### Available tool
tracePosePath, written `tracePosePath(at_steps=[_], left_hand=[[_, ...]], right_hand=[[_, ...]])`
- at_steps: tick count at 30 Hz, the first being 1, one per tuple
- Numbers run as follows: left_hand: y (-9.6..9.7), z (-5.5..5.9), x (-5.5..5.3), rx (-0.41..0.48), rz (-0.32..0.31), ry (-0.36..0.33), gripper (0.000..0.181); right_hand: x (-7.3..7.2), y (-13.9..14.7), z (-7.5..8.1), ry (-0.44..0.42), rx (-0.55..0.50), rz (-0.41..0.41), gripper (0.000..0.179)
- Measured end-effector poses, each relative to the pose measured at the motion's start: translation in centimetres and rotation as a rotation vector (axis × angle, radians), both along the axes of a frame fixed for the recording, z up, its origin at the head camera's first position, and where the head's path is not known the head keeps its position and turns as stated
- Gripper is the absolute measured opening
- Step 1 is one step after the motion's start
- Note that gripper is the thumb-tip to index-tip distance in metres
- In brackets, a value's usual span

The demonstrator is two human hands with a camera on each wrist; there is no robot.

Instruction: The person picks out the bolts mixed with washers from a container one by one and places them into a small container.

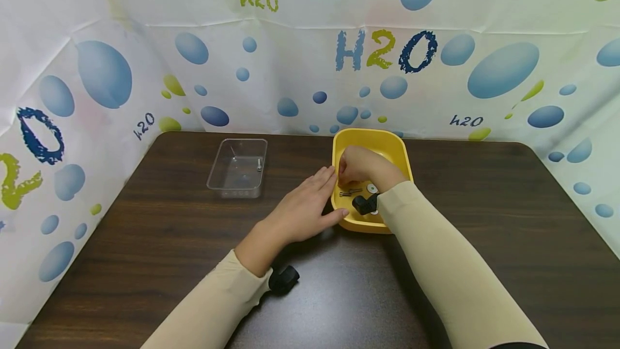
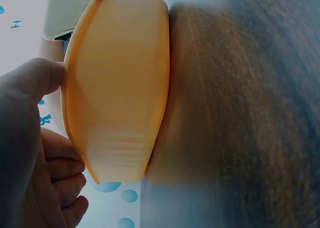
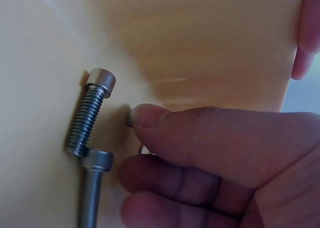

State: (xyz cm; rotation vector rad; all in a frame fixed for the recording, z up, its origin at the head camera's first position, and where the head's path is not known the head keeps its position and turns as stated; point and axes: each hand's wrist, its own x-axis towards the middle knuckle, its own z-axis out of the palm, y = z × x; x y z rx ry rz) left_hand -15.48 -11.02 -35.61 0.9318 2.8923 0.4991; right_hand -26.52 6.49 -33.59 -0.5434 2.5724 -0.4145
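My right hand (image 1: 365, 167) reaches into a yellow bin (image 1: 358, 227). In the right wrist view its thumb and fingers pinch a small metal piece (image 3: 145, 150), mostly hidden behind the thumb. Beside these fingers, a socket head screw (image 3: 84, 120) and a second screw (image 3: 90, 195) lie on the bin's floor, end to end. A washer (image 1: 372, 188) lies near the wrist in the head view. My left hand (image 1: 305, 209) rests at the bin's left rim, fingers extended, and its thumb touches the edge in the left wrist view.
A clear plastic box (image 1: 235, 193) stands to the left on the dark wooden table (image 1: 169, 220), with a small metal screw (image 1: 259, 165) inside. Behind the table hangs a white curtain (image 1: 300, 53) printed with blue and green drops. Black wrist cameras sit on both forearms.
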Motion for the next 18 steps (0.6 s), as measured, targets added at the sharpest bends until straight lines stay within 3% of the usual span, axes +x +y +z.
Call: tracePosePath(at_steps=[18], left_hand=[[-0.12, -0.03, 0.15, 0.001, -0.001, -0.007, 0.082]], right_hand=[[0.17, -0.29, 0.09, -0.038, 0.033, 0.000, 0.007]])
